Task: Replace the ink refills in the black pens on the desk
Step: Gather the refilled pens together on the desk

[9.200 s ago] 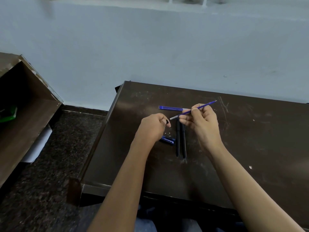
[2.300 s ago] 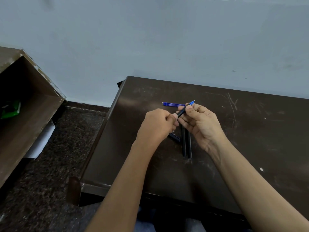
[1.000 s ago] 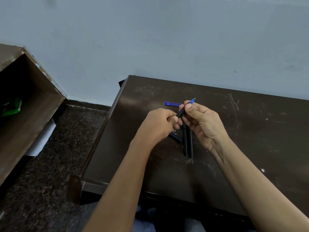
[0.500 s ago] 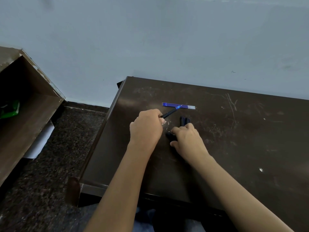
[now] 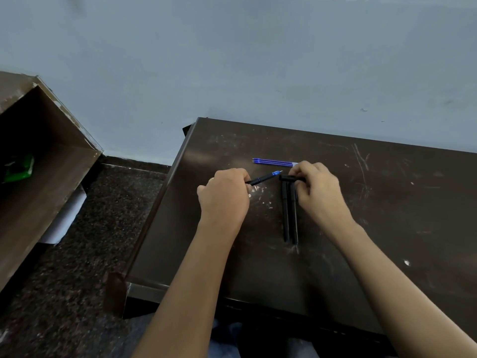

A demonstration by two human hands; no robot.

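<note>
From the head camera, I look down at a dark, scratched desk (image 5: 387,202) pushed against a pale blue wall (image 5: 232,60). My left hand (image 5: 224,195) is curled closed around an uncapped black pen (image 5: 259,180), gripping its rear so that the barrel sticks out toward the right and away from me, its blue tip section (image 5: 276,173) raised a little off the desk. My right hand (image 5: 318,192) pinches a short black piece (image 5: 290,178), probably the pen's cap, between thumb and fingertips; it lies crosswise and its open end faces the blue tip, the two just apart. Beneath that piece, two more black pens (image 5: 289,215) lie side by side on the desk, touching each other and running toward me, their far ends partly covered by my right fingers. Beyond both hands, a small bundle of blue ink refills (image 5: 273,162) lies flat and crosswise on the desk, its right end near my right knuckles. To the left, off the desk, stands an open brown cabinet (image 5: 51,164) with something green (image 5: 19,168) inside, above a dark speckled floor (image 5: 90,241).
</note>
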